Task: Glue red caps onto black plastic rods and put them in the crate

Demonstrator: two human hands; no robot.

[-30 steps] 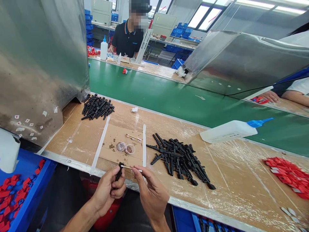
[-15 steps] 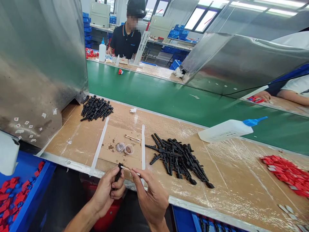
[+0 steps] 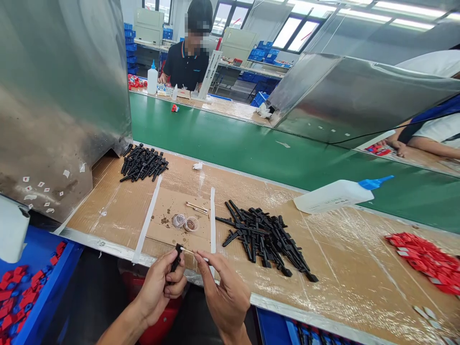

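My left hand [image 3: 161, 278] is closed around a small black plastic part [image 3: 176, 258], its squared end sticking up past the fingertips. Between thumb and fingers my right hand [image 3: 224, 290] pinches a cotton swab [image 3: 190, 251], whose white tip touches or nearly touches the top of that part. Just beyond my hands, two small round clear cups [image 3: 191, 224] rest on a cardboard sheet [image 3: 161, 200] among brown spots. More cotton swabs [image 3: 196, 207] lie behind the cups. Heaps of similar black parts lie at the right [image 3: 266, 235] and at the back left [image 3: 143, 164].
A white bottle with a blue nozzle [image 3: 334, 196] leans near the green belt [image 3: 230, 129]. Red parts [image 3: 424, 258] are piled at the right. A blue bin [image 3: 53, 282] stands low left, beside a metal panel [image 3: 64, 110]. Across the belt sits a person [image 3: 187, 62].
The camera view has shifted slightly. A small red item on the green belt has moved a little left. My hands keep nearly the same pose, swab tip at the black part.
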